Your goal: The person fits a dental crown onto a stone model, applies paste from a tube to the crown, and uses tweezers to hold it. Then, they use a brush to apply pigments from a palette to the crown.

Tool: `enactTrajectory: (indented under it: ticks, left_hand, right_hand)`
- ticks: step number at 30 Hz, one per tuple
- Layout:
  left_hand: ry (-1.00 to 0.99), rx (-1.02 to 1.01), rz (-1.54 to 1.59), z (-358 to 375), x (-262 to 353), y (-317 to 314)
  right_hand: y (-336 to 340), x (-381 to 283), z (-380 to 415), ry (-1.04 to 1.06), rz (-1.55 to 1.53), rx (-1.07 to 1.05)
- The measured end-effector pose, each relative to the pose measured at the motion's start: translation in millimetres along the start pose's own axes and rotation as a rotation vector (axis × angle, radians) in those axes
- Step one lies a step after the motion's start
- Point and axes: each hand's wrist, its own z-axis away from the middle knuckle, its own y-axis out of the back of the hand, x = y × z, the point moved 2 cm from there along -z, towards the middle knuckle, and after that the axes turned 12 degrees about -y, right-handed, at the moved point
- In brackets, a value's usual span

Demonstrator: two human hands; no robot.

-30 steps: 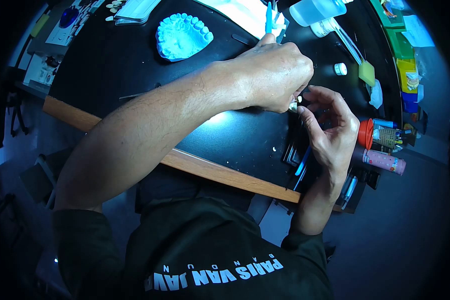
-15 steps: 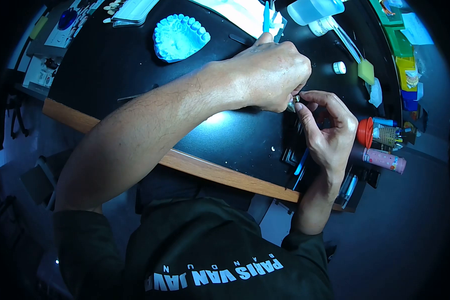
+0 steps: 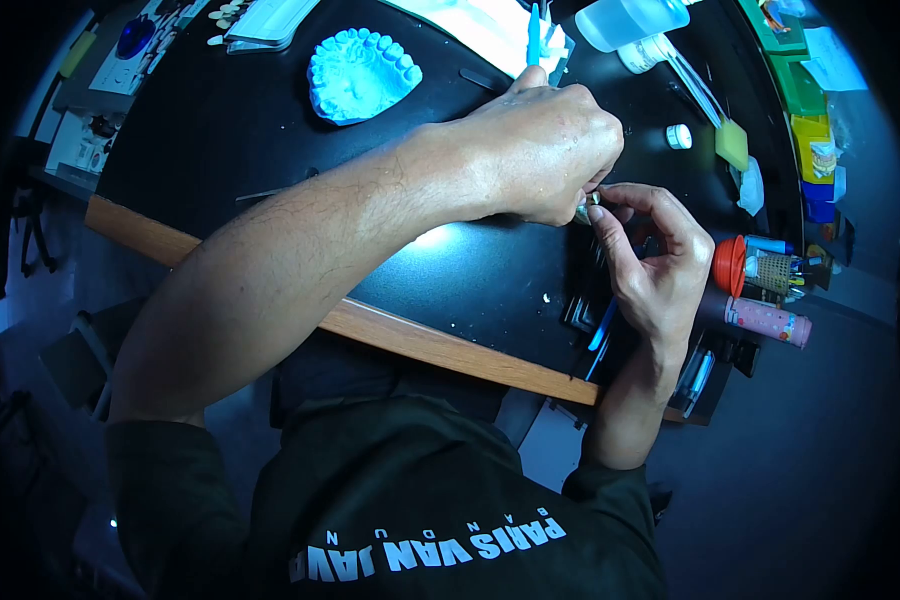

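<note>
My left hand [image 3: 560,150] is closed, back up, its fingertips mostly hidden on the far side. A small pale piece [image 3: 582,212] shows at its lower edge, against the fingers. My right hand [image 3: 660,250] meets it from the right, thumb and index finger pinching a tiny shiny metallic piece [image 3: 595,198]. The two hands nearly touch above the black table. A blue handle [image 3: 534,38] rises just behind my left hand; whether it is held cannot be made out. A pale blue dental cast [image 3: 362,76] lies beyond my left forearm.
A clear bottle [image 3: 630,20], a small white jar [image 3: 678,136] and a yellow sponge [image 3: 732,144] stand beyond my hands. At right are a red round item [image 3: 730,265], a pen holder [image 3: 773,271] and a pink case [image 3: 768,320]. The wooden table edge [image 3: 440,350] runs near my body.
</note>
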Motion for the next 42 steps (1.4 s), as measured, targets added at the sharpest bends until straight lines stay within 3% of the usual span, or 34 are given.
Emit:
enactTrajectory:
  ticks: [8,17,22,42]
  left_hand:
    - [-0.002,0.013,0.004,-1,-2,-3]
    - [0.002,0.024,0.054,-2,-4,-3]
    - [-0.043,0.111,0.095,-1,-6,0]
    - [-0.15,0.121,0.089,-3,-5,0]
  right_hand:
    - [0,0,0,0.03,0.012,0.001]
    - [7,8,2,-0.127,-0.074,-0.01]
    - [9,8,1,-0.118,-0.056,0.023]
    - [17,12,4,-0.039,-0.06,0.07]
